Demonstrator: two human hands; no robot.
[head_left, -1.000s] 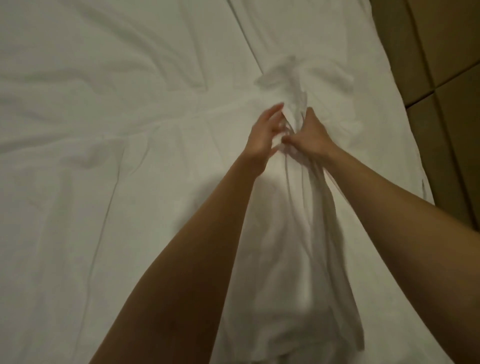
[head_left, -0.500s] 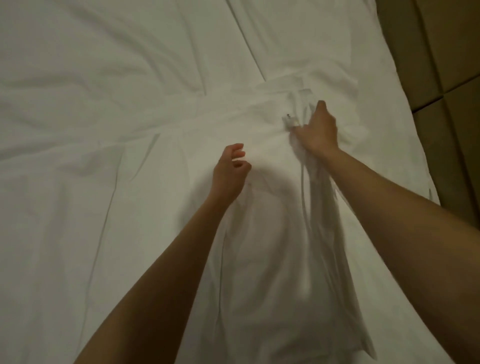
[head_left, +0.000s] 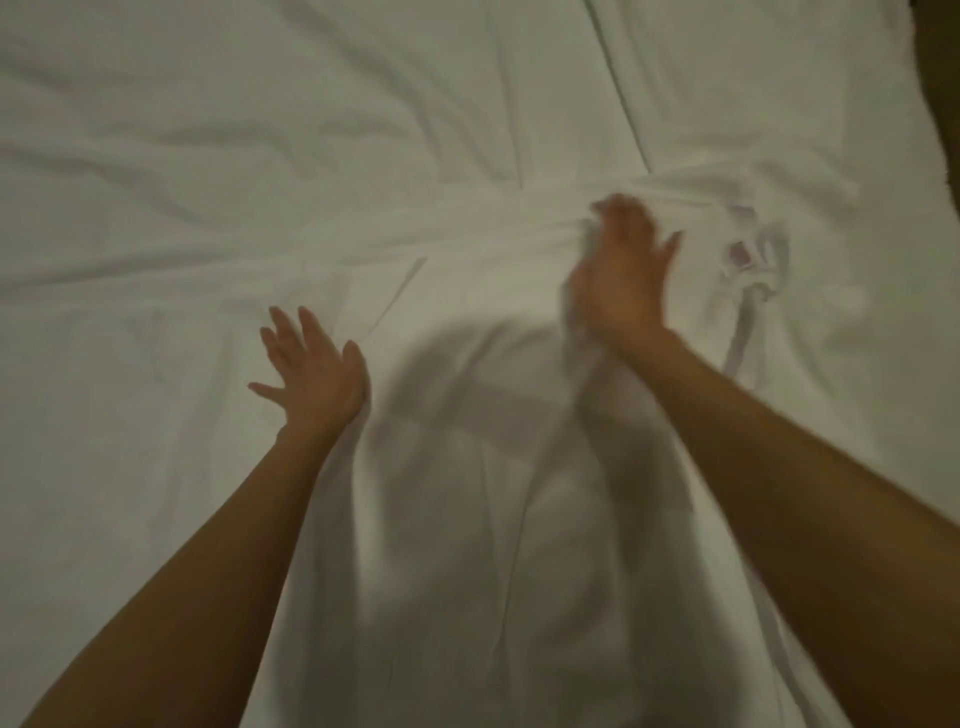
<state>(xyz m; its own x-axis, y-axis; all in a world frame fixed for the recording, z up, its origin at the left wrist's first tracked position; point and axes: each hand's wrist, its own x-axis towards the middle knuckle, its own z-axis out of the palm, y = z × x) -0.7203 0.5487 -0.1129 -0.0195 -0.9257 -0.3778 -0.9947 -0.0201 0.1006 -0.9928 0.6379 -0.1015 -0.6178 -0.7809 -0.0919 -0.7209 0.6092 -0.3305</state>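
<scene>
Because the white cloth (head_left: 467, 545) is thin, limp and very light, you get no stiffness to work against. It drapes, creases and slides over the bed sheet (head_left: 208, 156) beneath it at the slightest drag.

The cloth lies on the bed in a long, loosely rumpled strip, running from the near edge of the view up between your forearms to your right hand. It is white on white, so its edges are hard to pick out.

Your left hand (head_left: 311, 374) is just left of the cloth, fingers straight and fanned apart, holding nothing. Your right hand (head_left: 618, 275) is at the cloth's far end and is blurred. Its fingers look stretched out, with the little finger splayed, and a ridge of fabric stands up along its thumb side. I cannot tell whether the thumb pinches that ridge or the palm merely presses it.

Just right of that hand lies a twisted bunch of fabric (head_left: 753, 260) with a narrow band trailing toward you. Whether it belongs to the cloth is unclear.

I judge you do best to take the cloth by a hem or corner, pinched between thumb and fingertips, one hand at each side, and draw it taut. A grab in the middle only gathers folds. Flat palms suit smoothing, pushed outward from the centre. Nothing here is fragile, though a pull may drag the sheet below along.
</scene>
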